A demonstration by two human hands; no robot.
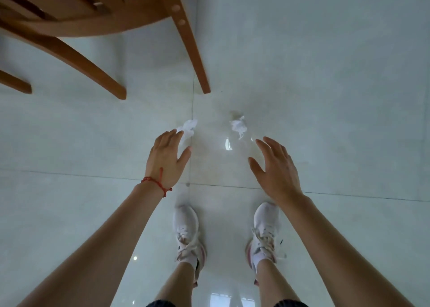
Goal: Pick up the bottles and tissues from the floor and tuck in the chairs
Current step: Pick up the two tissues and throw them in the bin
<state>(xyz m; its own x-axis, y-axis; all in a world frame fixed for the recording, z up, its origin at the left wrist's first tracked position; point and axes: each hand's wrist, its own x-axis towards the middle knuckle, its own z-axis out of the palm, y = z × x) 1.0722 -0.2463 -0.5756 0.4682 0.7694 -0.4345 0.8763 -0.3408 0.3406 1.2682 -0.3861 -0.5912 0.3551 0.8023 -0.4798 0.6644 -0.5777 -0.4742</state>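
Both my hands reach down, spread and holding nothing, toward two tissues on the floor.

Largest in view is the pale tiled floor [325, 97], then the wooden chair [93, 16] standing at upper left, its legs on the tiles; I see no table, so I can't say whether it is tucked in. My left hand [166, 161], with a red string bracelet [154, 183] at the wrist, has fingers splayed just at the left tissue [188, 127], which lies on a tile seam near the chair's leg. My right hand [273, 167] is wide open, near the right tissue [237, 125] but not touching it. Both tissues are small, white, crumpled wads, light and easy to pinch. I judge the job barely begun here: neither tissue is lifted, and no bottles show in view.
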